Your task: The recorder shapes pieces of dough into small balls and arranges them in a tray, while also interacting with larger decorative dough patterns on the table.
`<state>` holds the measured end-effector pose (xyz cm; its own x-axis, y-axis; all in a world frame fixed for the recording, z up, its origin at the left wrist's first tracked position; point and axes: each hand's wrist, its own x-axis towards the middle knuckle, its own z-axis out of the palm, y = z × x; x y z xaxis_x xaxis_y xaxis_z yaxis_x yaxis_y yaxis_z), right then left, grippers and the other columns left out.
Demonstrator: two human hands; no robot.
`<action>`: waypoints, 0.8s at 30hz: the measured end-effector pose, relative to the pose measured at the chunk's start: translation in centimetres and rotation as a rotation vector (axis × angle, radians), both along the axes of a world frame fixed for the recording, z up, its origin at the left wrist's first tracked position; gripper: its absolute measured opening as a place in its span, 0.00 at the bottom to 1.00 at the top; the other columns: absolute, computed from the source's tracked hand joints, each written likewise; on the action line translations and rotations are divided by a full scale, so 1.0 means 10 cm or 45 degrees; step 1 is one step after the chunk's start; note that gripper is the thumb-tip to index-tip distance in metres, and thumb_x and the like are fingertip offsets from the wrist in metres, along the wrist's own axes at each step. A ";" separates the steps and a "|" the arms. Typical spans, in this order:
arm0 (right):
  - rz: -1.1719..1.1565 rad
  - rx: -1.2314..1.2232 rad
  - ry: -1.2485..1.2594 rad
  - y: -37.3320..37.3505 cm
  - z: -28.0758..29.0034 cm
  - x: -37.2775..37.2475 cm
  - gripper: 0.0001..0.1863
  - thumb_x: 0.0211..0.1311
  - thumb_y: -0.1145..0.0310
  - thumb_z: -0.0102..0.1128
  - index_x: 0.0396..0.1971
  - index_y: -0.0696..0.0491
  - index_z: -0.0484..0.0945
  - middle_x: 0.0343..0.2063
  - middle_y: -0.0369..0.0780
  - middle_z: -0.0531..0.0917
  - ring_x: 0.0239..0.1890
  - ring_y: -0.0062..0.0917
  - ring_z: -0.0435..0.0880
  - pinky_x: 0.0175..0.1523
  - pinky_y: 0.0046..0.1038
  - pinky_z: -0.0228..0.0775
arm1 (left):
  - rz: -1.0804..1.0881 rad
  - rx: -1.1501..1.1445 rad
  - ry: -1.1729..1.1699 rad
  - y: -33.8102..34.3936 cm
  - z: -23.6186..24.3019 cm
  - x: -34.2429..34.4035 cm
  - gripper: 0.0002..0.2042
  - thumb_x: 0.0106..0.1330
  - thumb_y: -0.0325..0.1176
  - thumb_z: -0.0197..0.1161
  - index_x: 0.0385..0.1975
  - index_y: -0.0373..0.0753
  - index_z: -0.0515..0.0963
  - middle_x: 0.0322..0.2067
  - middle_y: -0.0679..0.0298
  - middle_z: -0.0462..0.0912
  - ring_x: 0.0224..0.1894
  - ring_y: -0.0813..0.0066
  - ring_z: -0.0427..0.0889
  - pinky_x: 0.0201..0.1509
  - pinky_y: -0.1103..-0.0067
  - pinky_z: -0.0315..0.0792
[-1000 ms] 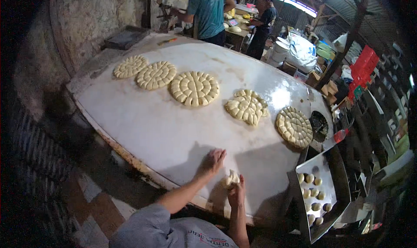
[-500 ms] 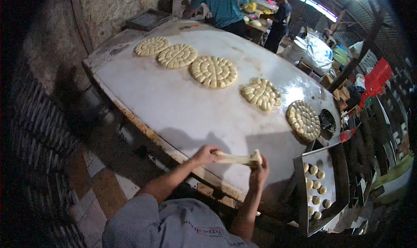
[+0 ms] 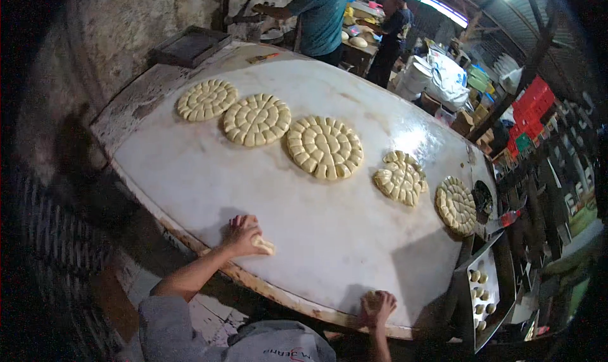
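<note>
Head view: left hand (image 3: 244,234) presses a pale dough piece (image 3: 263,245) on the white table (image 3: 329,235), fingers curled over it. Right hand (image 3: 378,307) cups dough at the near edge. Red crates (image 3: 531,102) stacked far right.

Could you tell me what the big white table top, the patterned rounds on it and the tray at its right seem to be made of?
Table top: looks like smooth stone or a laminate, white with a dull sheen; which one is unclear. Patterned rounds: pale, soft raw dough, built of small segments with matte surfaces. Tray: thin grey metal by its look, with a raised rim, holding small dough pieces.
</note>
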<state>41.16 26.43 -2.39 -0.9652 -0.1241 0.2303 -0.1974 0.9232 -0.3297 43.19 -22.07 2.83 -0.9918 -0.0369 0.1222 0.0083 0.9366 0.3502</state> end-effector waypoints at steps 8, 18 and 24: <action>-0.304 -0.108 0.349 -0.97 0.10 -1.14 0.11 0.46 0.66 0.60 0.27 0.57 0.75 0.33 0.46 0.76 0.40 0.41 0.70 0.46 0.38 0.61 | 0.411 0.254 0.345 0.83 -0.05 -1.16 0.06 0.51 0.34 0.58 0.22 0.38 0.74 0.28 0.55 0.77 0.35 0.56 0.76 0.38 0.67 0.72; -0.285 0.138 0.242 -0.47 0.21 -0.04 0.10 0.48 0.69 0.57 0.31 0.58 0.71 0.33 0.47 0.71 0.39 0.43 0.69 0.47 0.40 0.62 | -0.026 -0.143 0.293 -0.03 -0.53 -0.14 0.05 0.51 0.31 0.59 0.26 0.38 0.74 0.33 0.56 0.72 0.39 0.55 0.70 0.42 0.62 0.67; -0.829 -0.014 0.264 -0.38 0.07 -1.24 0.09 0.45 0.65 0.60 0.22 0.54 0.74 0.28 0.43 0.75 0.38 0.38 0.71 0.47 0.38 0.59 | 0.484 0.115 0.276 0.30 -0.29 -1.65 0.04 0.52 0.31 0.55 0.20 0.40 0.73 0.28 0.59 0.74 0.36 0.59 0.73 0.37 0.67 0.70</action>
<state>28.73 22.67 -1.68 -0.7779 0.4704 0.4166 0.3371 0.8719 -0.3550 26.68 -19.04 -0.09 -0.8576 -0.4139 0.3054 -0.2482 0.8530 0.4591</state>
